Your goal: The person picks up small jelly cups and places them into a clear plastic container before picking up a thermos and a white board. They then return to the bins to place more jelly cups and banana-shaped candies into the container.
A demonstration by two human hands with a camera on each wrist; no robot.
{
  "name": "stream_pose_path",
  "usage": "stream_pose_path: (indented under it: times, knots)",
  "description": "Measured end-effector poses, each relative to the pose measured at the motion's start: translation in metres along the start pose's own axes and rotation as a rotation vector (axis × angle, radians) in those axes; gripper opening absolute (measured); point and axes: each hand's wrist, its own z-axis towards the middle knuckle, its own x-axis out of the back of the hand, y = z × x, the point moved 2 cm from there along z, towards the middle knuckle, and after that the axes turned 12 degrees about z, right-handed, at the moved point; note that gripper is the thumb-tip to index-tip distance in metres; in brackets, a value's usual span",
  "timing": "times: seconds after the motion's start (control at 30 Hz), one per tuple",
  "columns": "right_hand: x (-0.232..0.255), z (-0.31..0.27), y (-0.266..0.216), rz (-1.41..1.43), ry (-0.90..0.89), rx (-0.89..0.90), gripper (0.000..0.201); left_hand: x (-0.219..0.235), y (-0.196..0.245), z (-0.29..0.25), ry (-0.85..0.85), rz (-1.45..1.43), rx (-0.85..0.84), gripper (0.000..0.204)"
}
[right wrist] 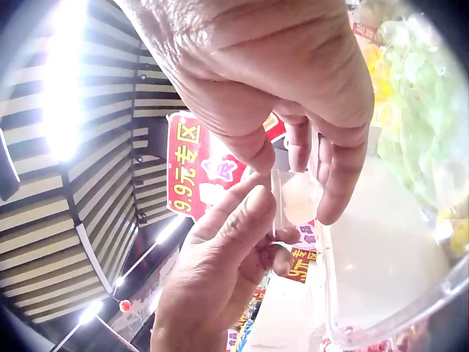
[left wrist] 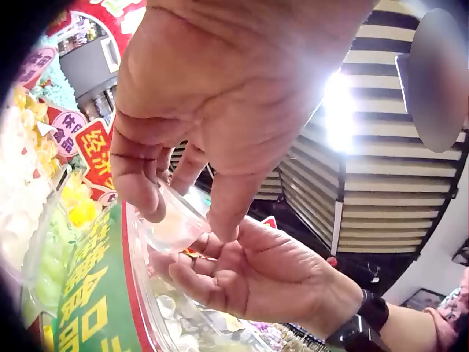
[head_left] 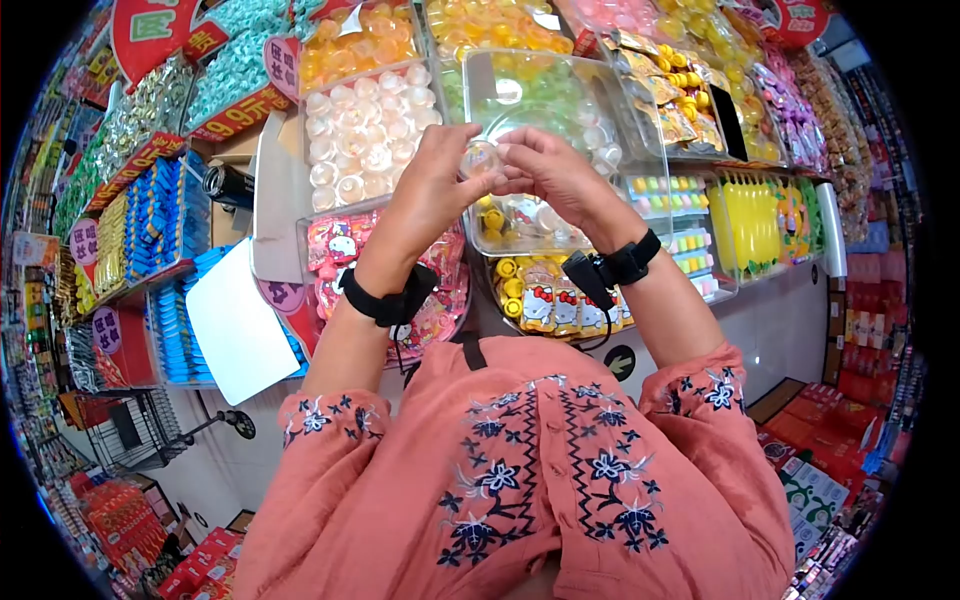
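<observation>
A small clear cup with pale contents (head_left: pixel 480 158) is between the two hands, above the display boxes. My left hand (head_left: pixel 435 178) grips it from the left. On its other side my right hand (head_left: pixel 562 180) has bent fingertips at the rim. The left wrist view shows the cup (left wrist: pixel 174 224) pinched between thumb and fingers of the left hand (left wrist: pixel 212 95), with the right hand (left wrist: pixel 256 275) below. From the right wrist, the cup (right wrist: pixel 297 198) appears between the fingers of the right hand (right wrist: pixel 282 73) and the left thumb (right wrist: pixel 253 209).
A clear plastic lid (head_left: pixel 625 125) lies under the hands over boxes of sweets. A box of pale jelly cups (head_left: pixel 365 135) is left of it, with pink packets (head_left: pixel 335 240) in front. A white sheet (head_left: pixel 240 325) leans at the left; a shopping cart (head_left: pixel 125 430) stands beyond.
</observation>
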Motion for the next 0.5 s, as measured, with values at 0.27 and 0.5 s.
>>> stream_pose_path:
  times: [0.27,0.5]
  knots:
    - [-0.006,0.002,-0.004,-0.028,0.032,0.007,0.033,0.002,-0.013,0.017,-0.013,0.215,-0.110,0.055]
    - [0.005,-0.008,-0.013,-0.077,0.058,0.027,0.033,0.041,-0.130,0.083,0.291,0.515,0.005,0.057]
